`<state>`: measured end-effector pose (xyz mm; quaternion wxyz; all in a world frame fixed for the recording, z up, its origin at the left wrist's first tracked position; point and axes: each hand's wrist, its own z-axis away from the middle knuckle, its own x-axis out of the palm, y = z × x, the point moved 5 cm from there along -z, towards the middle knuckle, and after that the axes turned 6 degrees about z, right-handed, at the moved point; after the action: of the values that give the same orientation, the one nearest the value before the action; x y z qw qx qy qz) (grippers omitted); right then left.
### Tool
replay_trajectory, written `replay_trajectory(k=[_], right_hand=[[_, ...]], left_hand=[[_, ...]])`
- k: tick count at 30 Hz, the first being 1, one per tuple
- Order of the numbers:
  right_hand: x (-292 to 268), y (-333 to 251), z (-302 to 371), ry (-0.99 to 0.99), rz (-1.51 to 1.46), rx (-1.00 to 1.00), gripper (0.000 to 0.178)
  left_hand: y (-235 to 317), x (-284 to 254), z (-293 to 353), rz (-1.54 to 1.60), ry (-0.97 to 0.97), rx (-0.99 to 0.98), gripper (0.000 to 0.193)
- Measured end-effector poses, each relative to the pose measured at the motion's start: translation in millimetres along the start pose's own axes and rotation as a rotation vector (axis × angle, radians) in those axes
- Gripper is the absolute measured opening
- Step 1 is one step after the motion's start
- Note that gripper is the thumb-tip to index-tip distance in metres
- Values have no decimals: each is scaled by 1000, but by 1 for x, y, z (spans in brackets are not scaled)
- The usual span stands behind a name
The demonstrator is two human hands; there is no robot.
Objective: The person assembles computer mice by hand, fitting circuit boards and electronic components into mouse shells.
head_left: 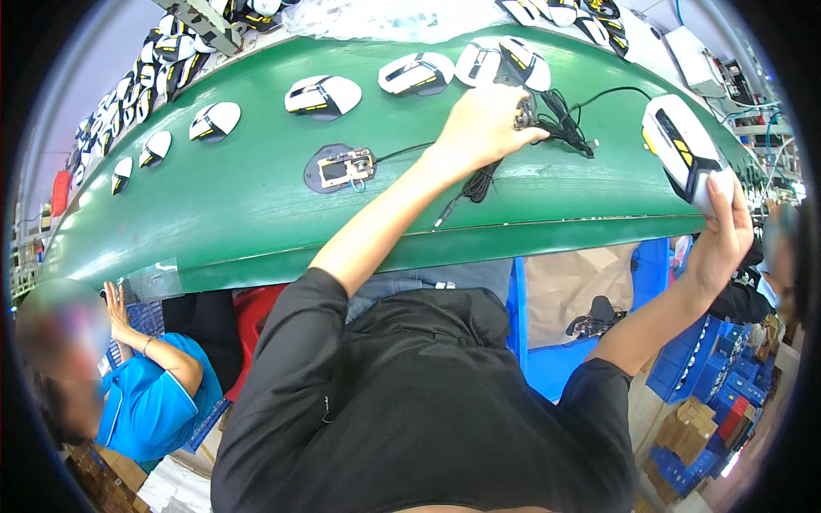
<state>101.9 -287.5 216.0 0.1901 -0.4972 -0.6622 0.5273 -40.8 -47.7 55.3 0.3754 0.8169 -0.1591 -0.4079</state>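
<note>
My right hand (727, 214) grips the lower end of a white and black computer mouse (682, 141) with yellow accents, tilted at the right side of the green work surface (256, 197). A thin black cable runs left from this mouse to a bundled black cable (564, 124). My left hand (489, 124) reaches over the surface, its fingers curled at a small dark part (525, 111), mostly hidden, beside that bundle. Left of my forearm lies an opened mouse base (339, 168) with a bare circuit board. Another coiled cable (481, 183) hangs below my left wrist.
Several mice, such as this white one (323, 97), lie in a row along the surface. More mice are piled at the far left (171, 47). A blue bin (547, 368) stands below the front edge. A person in a blue shirt (158, 393) sits at left.
</note>
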Motion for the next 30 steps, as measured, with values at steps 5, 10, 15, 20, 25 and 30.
replay_trajectory(k=[5, 10, 15, 20, 25, 30], right_hand=[[-20, -24, 29, -42, -168, -24, 38], [-24, -24, 36, 20, -69, -15, 42], [-5, -28, 44, -5, -110, -17, 44], [-8, -25, 52, -9, -99, -2, 45], [-12, -11, 64, -11, -158, 70, 45], [-19, 5, 69, 33, -151, 108, 41]], left_hand=[[1, 42, -11, 245, -203, -46, 46], [10, 61, -8, 280, -318, -34, 42], [-4, 68, -8, 783, -239, -318, 51], [-7, 72, -21, 936, -450, -308, 48], [-18, 72, -24, 928, -501, -442, 27], [-10, 71, -28, 867, -641, -310, 31]])
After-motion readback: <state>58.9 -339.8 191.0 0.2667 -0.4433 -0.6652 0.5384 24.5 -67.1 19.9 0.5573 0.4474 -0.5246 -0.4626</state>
